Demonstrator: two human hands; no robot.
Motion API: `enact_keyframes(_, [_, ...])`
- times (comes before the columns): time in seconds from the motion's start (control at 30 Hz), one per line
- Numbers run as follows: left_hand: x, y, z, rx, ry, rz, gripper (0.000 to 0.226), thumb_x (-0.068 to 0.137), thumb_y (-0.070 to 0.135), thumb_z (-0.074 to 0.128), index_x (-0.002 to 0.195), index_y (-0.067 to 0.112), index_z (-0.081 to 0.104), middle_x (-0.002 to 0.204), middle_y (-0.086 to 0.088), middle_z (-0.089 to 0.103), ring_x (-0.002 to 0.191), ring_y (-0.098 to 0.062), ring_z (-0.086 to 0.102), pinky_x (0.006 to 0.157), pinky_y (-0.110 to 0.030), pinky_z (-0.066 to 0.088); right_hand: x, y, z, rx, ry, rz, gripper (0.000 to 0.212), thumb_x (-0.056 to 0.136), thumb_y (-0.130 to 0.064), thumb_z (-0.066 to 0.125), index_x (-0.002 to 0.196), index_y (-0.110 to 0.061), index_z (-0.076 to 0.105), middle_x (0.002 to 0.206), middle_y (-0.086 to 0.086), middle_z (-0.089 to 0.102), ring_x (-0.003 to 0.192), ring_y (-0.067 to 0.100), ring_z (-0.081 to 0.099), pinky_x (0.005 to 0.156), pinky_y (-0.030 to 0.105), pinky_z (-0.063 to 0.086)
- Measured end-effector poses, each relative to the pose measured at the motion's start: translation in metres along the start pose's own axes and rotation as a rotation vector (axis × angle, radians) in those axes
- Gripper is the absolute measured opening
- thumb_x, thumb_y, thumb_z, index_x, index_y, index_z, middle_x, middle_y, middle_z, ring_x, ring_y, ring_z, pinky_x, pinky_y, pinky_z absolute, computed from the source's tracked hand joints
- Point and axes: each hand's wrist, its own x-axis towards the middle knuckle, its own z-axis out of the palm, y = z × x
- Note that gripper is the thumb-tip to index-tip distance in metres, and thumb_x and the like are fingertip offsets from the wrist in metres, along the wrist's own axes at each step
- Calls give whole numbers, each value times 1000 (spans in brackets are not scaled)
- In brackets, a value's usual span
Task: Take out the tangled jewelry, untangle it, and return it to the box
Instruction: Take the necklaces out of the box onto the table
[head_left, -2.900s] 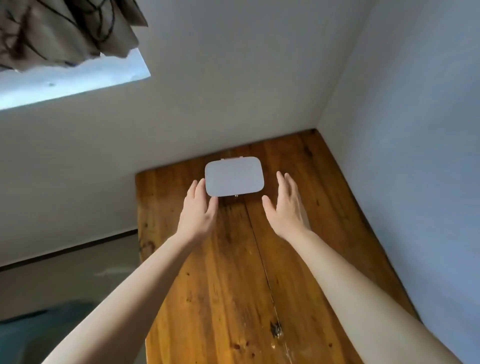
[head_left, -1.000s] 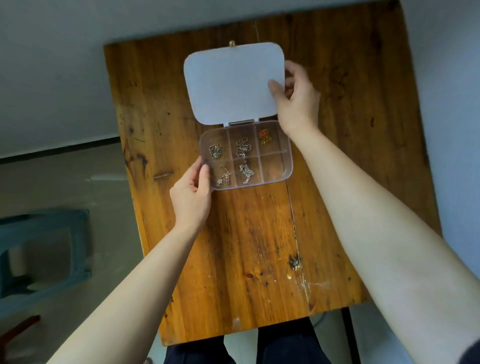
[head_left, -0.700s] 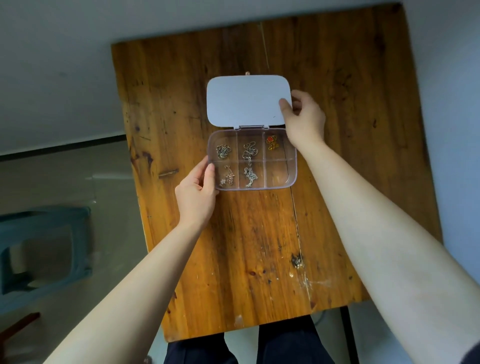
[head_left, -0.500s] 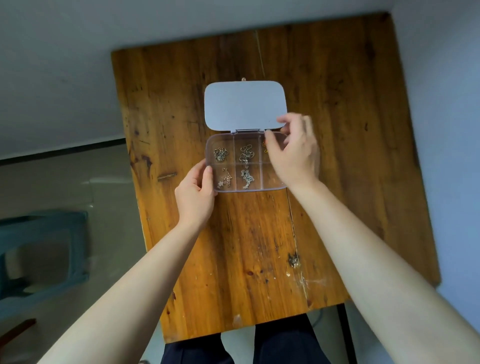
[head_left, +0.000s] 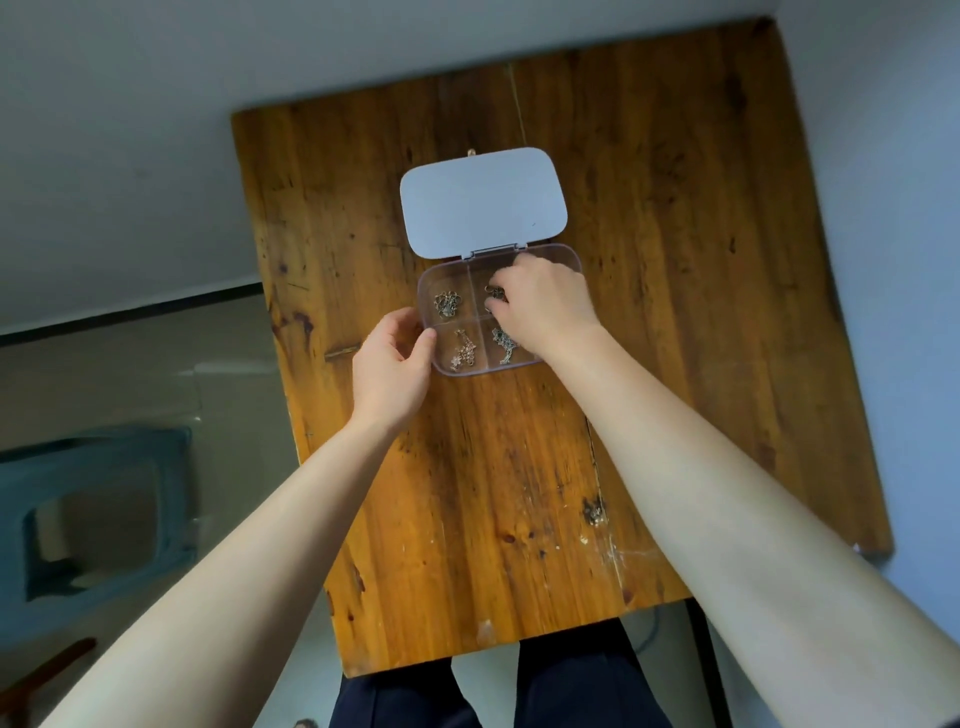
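A clear plastic jewelry box (head_left: 429, 283) with several compartments lies open on the wooden table, its white lid (head_left: 482, 201) folded flat behind it. Small tangled chains sit in the compartments: one at top left (head_left: 447, 303), one at bottom left (head_left: 463, 351), one at bottom middle (head_left: 505, 344). My left hand (head_left: 392, 364) grips the box's left edge. My right hand (head_left: 545, 301) reaches into the top middle compartment, its fingertips pinched on the tangled chain (head_left: 495, 294) there. The hand hides the right-hand compartments.
The wooden table (head_left: 519, 467) stands in a corner, walls behind and to the right. A blue stool (head_left: 93, 514) stands on the floor to the left. My dark-trousered legs (head_left: 498, 686) show below the table's front edge.
The box was shut, then its lid was opened and laid flat. My right hand left the lid and moved down into the top middle compartment. My left hand stays on the box's left edge.
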Motion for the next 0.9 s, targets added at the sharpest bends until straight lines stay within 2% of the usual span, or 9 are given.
enact_keyframes(0.07, [8,7,-5,206,78,118,37,93,35,61,127,20,60,120,4,63,105,-17,63,86,-38,56,7,-5,-2,-39,-38,48,29,94,-30,66,117,-13,71,111,12,71,98,33,69,77,40,57])
enact_keyframes(0.13, [15,16,-8,348,119,272,37,91,34,63,124,19,60,121,1,60,102,-21,61,79,-35,53,12,-10,-2,-43,-61,99,25,91,-21,70,114,-10,70,108,14,72,95,34,70,74,38,55])
enact_keyframes(0.23, [28,32,-11,518,26,455,30,91,26,64,119,16,65,116,-4,62,97,-27,61,70,-35,51,17,-15,0,31,-103,170,20,90,-8,69,109,-8,70,105,16,70,93,34,69,71,37,55])
enact_keyframes(0.37, [40,49,-8,943,-108,621,23,90,12,61,109,17,72,100,-5,69,85,-26,44,63,-33,34,8,-6,-1,290,-86,253,20,90,-13,72,109,-11,76,108,9,74,94,24,70,76,29,57])
enact_keyframes(0.47, [43,59,-3,1177,-182,590,24,85,8,65,105,17,71,99,-5,68,94,-29,50,66,-34,32,-16,3,-11,496,38,299,22,87,-22,72,108,-15,78,99,-1,76,88,10,67,77,19,53])
enact_keyframes(0.57, [43,69,2,1302,-217,549,19,79,6,69,97,11,71,96,-7,68,100,-32,52,67,-35,32,-42,9,-19,653,169,363,18,86,-26,71,101,-21,79,85,-11,72,79,3,64,68,8,45])
enact_keyframes(0.63, [43,73,5,1339,-225,531,16,77,4,69,93,7,71,94,-11,68,101,-33,52,69,-37,32,-55,13,-22,780,233,427,15,86,-26,71,98,-22,79,80,-12,72,76,3,67,67,10,50])
enact_keyframes(0.73, [43,74,6,1389,-231,539,12,78,3,69,89,6,72,91,-11,67,97,-33,52,68,-37,33,-70,16,-25,915,284,518,10,86,-25,71,94,-27,76,75,-11,73,73,6,71,67,22,59])
enact_keyframes(0.9, [48,75,7,1350,-202,551,15,74,-7,61,80,4,70,73,-9,59,74,-27,40,57,-32,34,-90,17,-20,980,297,548,9,89,-23,69,96,-26,75,77,-11,74,70,3,71,66,21,61])
